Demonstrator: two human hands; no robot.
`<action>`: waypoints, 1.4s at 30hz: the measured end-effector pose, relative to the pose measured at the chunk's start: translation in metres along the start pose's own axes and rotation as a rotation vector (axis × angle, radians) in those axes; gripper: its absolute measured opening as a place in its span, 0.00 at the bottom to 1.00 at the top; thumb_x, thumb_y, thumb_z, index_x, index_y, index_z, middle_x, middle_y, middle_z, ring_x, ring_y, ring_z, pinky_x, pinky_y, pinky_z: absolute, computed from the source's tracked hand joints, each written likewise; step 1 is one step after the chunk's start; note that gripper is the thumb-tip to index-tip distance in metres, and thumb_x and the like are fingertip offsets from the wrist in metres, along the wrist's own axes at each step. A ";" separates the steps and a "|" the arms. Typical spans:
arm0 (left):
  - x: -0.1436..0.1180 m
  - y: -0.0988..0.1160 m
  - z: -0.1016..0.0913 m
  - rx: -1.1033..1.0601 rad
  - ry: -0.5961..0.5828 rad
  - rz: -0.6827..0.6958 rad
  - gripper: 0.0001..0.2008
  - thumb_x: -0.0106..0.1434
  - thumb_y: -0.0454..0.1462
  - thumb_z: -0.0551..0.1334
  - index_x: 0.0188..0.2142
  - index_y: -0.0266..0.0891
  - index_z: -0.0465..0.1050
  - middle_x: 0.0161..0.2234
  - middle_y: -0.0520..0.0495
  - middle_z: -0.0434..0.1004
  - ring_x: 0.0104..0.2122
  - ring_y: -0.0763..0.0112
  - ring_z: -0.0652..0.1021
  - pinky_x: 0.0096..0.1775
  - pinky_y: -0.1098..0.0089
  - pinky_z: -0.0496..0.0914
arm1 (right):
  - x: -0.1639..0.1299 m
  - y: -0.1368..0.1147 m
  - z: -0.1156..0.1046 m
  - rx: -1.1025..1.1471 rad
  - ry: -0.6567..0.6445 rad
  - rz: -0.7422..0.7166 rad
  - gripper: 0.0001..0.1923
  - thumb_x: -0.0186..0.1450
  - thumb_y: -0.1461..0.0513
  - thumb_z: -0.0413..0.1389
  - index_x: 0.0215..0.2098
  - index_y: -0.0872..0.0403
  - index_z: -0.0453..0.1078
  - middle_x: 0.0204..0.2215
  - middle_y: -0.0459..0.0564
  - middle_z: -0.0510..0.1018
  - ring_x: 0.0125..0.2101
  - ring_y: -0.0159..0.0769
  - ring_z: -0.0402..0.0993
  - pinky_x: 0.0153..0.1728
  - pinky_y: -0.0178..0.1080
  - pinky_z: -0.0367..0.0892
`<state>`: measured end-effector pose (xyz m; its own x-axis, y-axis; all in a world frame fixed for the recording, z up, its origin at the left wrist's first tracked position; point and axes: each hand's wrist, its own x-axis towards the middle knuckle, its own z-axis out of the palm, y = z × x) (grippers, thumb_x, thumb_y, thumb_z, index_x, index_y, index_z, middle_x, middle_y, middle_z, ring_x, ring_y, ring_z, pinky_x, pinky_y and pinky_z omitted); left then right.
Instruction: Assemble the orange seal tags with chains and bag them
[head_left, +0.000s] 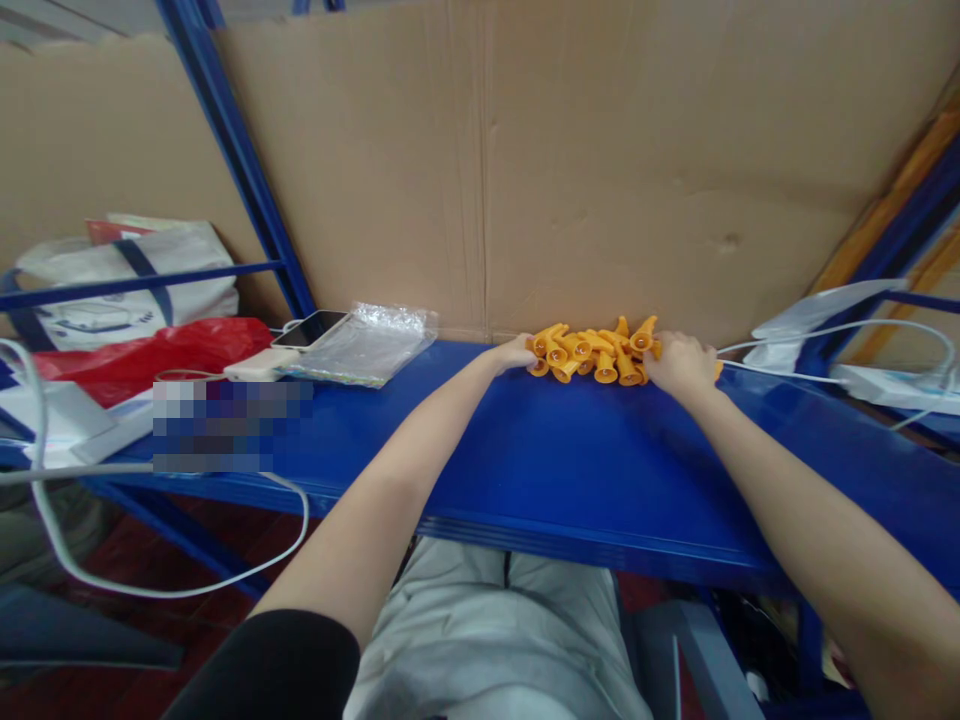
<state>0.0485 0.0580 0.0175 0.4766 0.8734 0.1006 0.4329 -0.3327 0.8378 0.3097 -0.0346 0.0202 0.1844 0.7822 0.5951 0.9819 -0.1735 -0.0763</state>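
Note:
A pile of orange-yellow, horn-shaped plastic pieces [592, 352] lies at the back of the blue shelf top [570, 460], close to the cardboard. Several flared openings point toward me. At the pile's left end, my left hand [516, 353] is closed against the outer pieces, with its fingertips partly hidden. My right hand [684, 365] curls round pieces at the right end, and a bit of orange-yellow shows beyond its outer side. Both arms reach forward over the shelf, and the pile sits between the two hands.
Left of the pile lie clear plastic bags [360, 345], a phone [311, 329], a red plastic bag [217, 345] and a white power adapter [259, 364]. A white cable [187, 592] hangs over the front edge. Cardboard [600, 160] walls the back; a power strip [892, 385] stands right.

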 end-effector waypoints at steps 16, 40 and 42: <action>-0.051 0.031 0.007 0.040 -0.049 0.132 0.23 0.47 0.23 0.58 0.45 0.35 0.72 0.36 0.48 0.76 0.37 0.68 0.75 0.40 0.69 0.69 | -0.029 -0.055 -0.016 0.268 0.093 -0.514 0.26 0.71 0.54 0.47 0.62 0.56 0.66 0.52 0.62 0.78 0.52 0.53 0.72 0.54 0.52 0.57; -0.060 0.026 0.010 0.248 -0.206 0.161 0.27 0.47 0.21 0.54 0.46 0.37 0.74 0.53 0.42 0.77 0.57 0.63 0.74 0.60 0.62 0.65 | -0.045 -0.078 -0.002 0.254 -0.337 -0.420 0.16 0.67 0.60 0.55 0.52 0.58 0.70 0.46 0.61 0.81 0.46 0.48 0.79 0.45 0.41 0.70; -0.061 0.025 -0.007 0.283 -0.157 0.113 0.18 0.49 0.23 0.55 0.36 0.36 0.76 0.44 0.44 0.82 0.49 0.64 0.79 0.54 0.64 0.71 | -0.046 -0.078 -0.002 0.245 -0.340 -0.407 0.14 0.67 0.63 0.54 0.49 0.59 0.71 0.46 0.61 0.81 0.46 0.47 0.79 0.45 0.40 0.70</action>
<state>0.0249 -0.0016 0.0358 0.6360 0.7673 0.0820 0.5555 -0.5291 0.6415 0.2249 -0.0579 0.0000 -0.2459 0.9120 0.3284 0.9507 0.2930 -0.1017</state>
